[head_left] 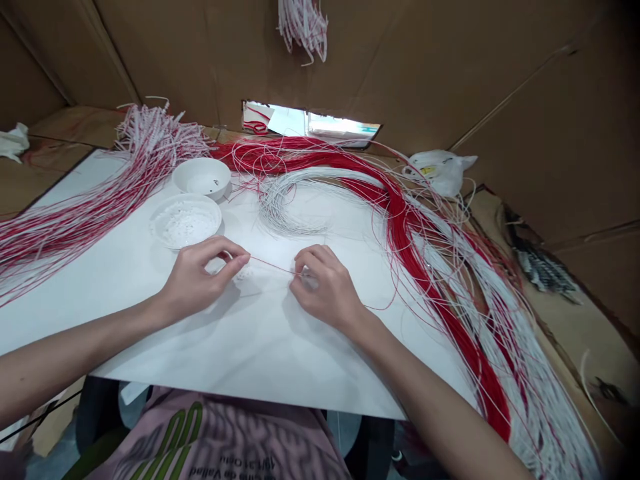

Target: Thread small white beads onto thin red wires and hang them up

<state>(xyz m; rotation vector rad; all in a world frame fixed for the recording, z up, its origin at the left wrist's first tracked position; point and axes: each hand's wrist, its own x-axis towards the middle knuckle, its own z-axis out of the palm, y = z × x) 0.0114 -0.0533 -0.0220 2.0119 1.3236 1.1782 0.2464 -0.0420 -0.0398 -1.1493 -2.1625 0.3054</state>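
Red cord (273, 265) stretches above white tabletop (250, 360), brown cardboard walls (425, 67) behind.

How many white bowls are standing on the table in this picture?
2. The nearer bowl, holding small white pieces, is just beyond the left hand; the farther bowl, with dark specks inside, stands behind it. No others show.

We see a brown cardboard wall (425, 73) across the top of the frame, 1 slot (313, 124) in it at upper centre, 1 white plastic bag (441, 172) at upper right and 1 crumpled white item (14, 141) at far left.
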